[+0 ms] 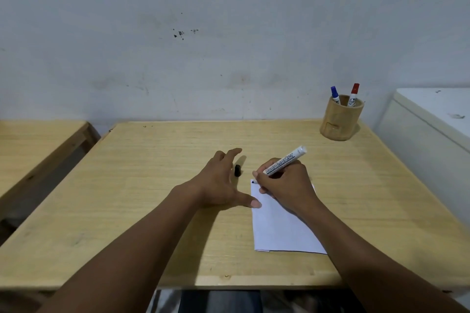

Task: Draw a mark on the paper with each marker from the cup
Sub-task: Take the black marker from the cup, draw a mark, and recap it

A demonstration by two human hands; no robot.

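A white sheet of paper [279,226] lies on the wooden table [142,185]. My right hand [287,185] grips a white board marker [286,160], uncapped, its tip down at the paper's far left corner, where a small dark mark shows. My left hand [221,183] rests flat on the table just left of the paper, fingers spread, thumb touching the paper's edge. The marker's black cap [237,170] lies on the table by my left fingers. A wooden cup [339,119] at the far right holds a blue-capped marker [335,95] and a red-capped marker [353,95].
A white cabinet or appliance [432,119] stands to the right of the table. Another wooden table [38,140] sits to the left across a narrow gap. A pale wall runs right behind the table's far edge.
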